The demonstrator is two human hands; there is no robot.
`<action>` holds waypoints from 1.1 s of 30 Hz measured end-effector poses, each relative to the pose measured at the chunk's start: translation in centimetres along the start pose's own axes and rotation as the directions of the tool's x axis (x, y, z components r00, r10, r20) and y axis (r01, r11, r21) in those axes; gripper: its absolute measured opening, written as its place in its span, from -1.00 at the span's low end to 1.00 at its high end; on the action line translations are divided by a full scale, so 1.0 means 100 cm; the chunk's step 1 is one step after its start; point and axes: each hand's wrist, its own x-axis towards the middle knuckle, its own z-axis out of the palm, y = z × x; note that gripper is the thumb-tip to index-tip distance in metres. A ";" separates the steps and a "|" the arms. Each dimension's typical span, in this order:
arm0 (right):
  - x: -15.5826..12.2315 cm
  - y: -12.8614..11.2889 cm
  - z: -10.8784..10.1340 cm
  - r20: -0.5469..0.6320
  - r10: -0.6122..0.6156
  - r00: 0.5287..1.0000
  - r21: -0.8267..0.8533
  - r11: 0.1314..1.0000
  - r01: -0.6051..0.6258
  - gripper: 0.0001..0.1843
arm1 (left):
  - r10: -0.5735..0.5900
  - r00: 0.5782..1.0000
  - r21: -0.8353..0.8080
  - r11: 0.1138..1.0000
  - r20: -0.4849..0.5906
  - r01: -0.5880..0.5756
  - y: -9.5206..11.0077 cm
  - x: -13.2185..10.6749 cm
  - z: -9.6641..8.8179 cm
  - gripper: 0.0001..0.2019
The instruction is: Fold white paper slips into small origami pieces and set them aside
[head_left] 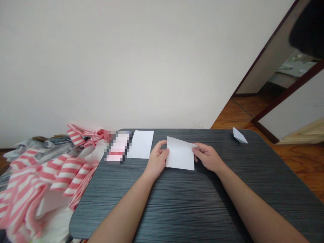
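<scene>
Both left hand (158,158) and right hand (206,156) pinch that white four-sided paper sheet (179,157), so go light to dodge creases

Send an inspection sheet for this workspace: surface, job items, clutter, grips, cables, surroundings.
Surface: dark, fine-lined tabletop
Job's things: held sheet, white; flat white paper to its left; folded paper at far right
Clutter: pixelated item beside the flat white paper, unreadable; striped cloth heaped at the tabletop's left
Grips: left hand at the held sheet's left edge; right hand near its upper right corner
Cables: nothing seen
Surroundings: pale wall behind; wooden floor at right
</scene>
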 end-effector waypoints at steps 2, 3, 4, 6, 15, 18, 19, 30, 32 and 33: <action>0.000 0.001 -0.001 -0.001 -0.008 1.000 -0.021 1.000 0.008 -0.70 | -0.004 1.000 -0.020 1.000 -0.011 0.004 0.001 0.000 0.000 -0.66; 0.000 0.001 -0.002 0.004 -0.015 1.000 -0.029 0.999 0.015 -0.71 | -0.006 1.000 -0.032 0.999 -0.013 0.006 0.002 -0.001 0.001 -0.65; -0.001 0.001 -0.002 0.009 -0.024 1.000 -0.037 0.999 0.025 -0.71 | -0.007 1.000 -0.046 0.999 -0.013 0.006 0.003 -0.001 0.001 -0.64; -0.001 0.000 -0.002 0.020 -0.041 0.999 -0.045 0.998 0.042 -0.71 | -0.005 1.000 -0.068 0.998 -0.008 0.004 0.005 -0.002 0.002 -0.60; 0.001 -0.001 -0.004 -0.004 -0.032 0.999 -0.082 0.996 0.032 -0.71 | 0.009 0.993 -0.005 1.000 0.114 -0.008 0.007 -0.002 0.001 -0.64; 0.001 0.001 -0.001 -0.068 0.035 0.997 0.046 0.998 -0.032 -0.58 | 0.028 0.994 0.005 1.000 0.104 -0.029 0.005 -0.001 0.002 -0.68; 0.000 0.002 0.000 -0.065 0.055 0.996 0.109 0.993 -0.048 -0.54 | 0.032 0.995 0.009 0.999 0.099 -0.033 0.005 -0.001 0.002 -0.68; -0.002 -0.002 0.000 0.100 0.134 0.986 0.120 0.982 -0.145 -0.51 | 0.068 0.992 0.042 0.996 0.104 -0.073 0.004 -0.001 0.000 -0.71; -0.001 -0.001 0.001 0.098 0.128 0.987 0.119 0.983 -0.139 -0.53 | 0.070 0.992 0.048 0.996 0.102 -0.075 0.004 -0.001 0.000 -0.70; -0.001 0.000 0.002 0.096 0.128 0.987 0.118 0.983 -0.139 -0.54 | 0.067 0.993 0.049 0.996 0.098 -0.072 0.005 -0.001 0.000 -0.70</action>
